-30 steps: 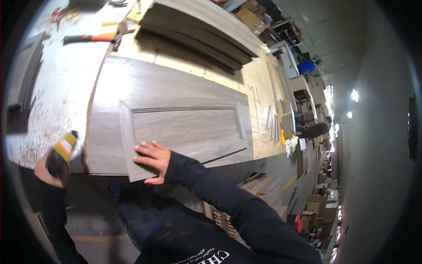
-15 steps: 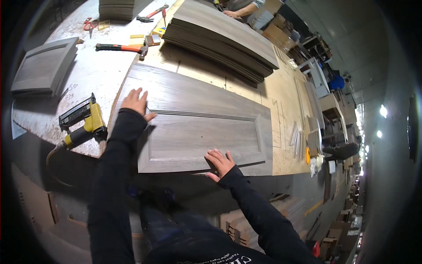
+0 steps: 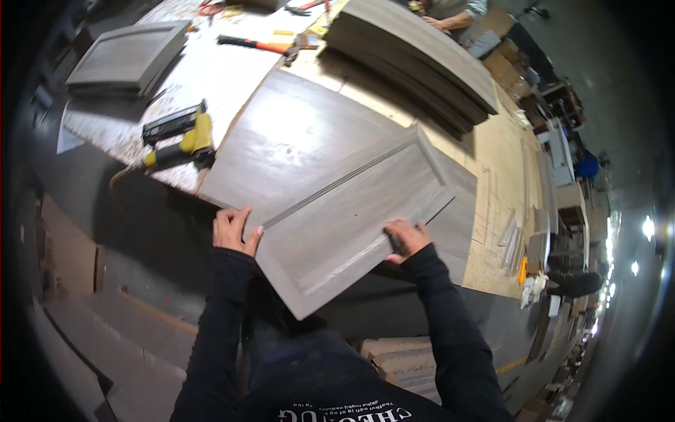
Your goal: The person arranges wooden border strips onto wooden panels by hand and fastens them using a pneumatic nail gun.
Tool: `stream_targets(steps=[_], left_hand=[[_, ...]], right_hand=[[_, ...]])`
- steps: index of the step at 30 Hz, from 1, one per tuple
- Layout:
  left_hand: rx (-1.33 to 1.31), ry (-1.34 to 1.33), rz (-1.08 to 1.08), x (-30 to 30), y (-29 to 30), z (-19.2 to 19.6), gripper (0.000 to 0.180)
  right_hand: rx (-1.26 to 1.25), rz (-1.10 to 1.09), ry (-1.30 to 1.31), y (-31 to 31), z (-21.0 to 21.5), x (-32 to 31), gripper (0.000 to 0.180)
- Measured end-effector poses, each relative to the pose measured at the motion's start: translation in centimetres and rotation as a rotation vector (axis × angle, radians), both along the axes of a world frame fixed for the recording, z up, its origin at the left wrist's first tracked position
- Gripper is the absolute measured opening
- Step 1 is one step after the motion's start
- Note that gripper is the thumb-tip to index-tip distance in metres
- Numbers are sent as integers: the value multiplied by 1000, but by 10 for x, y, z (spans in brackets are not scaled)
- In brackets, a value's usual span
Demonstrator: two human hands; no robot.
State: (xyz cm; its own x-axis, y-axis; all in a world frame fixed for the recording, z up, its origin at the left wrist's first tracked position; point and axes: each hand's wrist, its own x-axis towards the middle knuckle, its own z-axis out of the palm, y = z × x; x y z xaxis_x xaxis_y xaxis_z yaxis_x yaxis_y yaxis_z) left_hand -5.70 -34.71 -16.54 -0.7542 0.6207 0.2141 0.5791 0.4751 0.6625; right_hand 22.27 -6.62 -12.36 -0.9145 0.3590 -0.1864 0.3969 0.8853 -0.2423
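One framed grey panel (image 3: 358,211) had swung diagonal atop the flat grey board (image 3: 274,141), its near corner now overhanging the counter (image 3: 228,77); alignment was judged lost. Right hand (image 3: 409,240) gripped its near edge; left hand (image 3: 235,231) met its left end, closure undetermined.

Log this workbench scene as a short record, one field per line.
Main piece: grey framed panel, askew, one corner past the table edge
Left hand: at the panel's left end
Right hand: at its near edge
Beneath: flat grey board
Tool at left: yellow-and-black nail gun
Farther off: hammer, stacked grey boards
Background: another person's hand
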Motion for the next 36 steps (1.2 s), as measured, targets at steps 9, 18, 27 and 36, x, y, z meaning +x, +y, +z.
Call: stream_targets(steps=[9,18,27,36], left_hand=[[735,-862,166,85,-24,-17,56],[803,-1370,5,90,-38,-25,60],[778,-1282,14,85,-18,-31,51],[749,-1169,123,94,-4,-20,42]], right_hand=[[-185,-139,511,-51,11,-69,55],[-121,72,253,-155,-9,-114,94],[-82,106,223,-136,-21,-117,95],[-102,183,276,-106,-22,-113,93]])
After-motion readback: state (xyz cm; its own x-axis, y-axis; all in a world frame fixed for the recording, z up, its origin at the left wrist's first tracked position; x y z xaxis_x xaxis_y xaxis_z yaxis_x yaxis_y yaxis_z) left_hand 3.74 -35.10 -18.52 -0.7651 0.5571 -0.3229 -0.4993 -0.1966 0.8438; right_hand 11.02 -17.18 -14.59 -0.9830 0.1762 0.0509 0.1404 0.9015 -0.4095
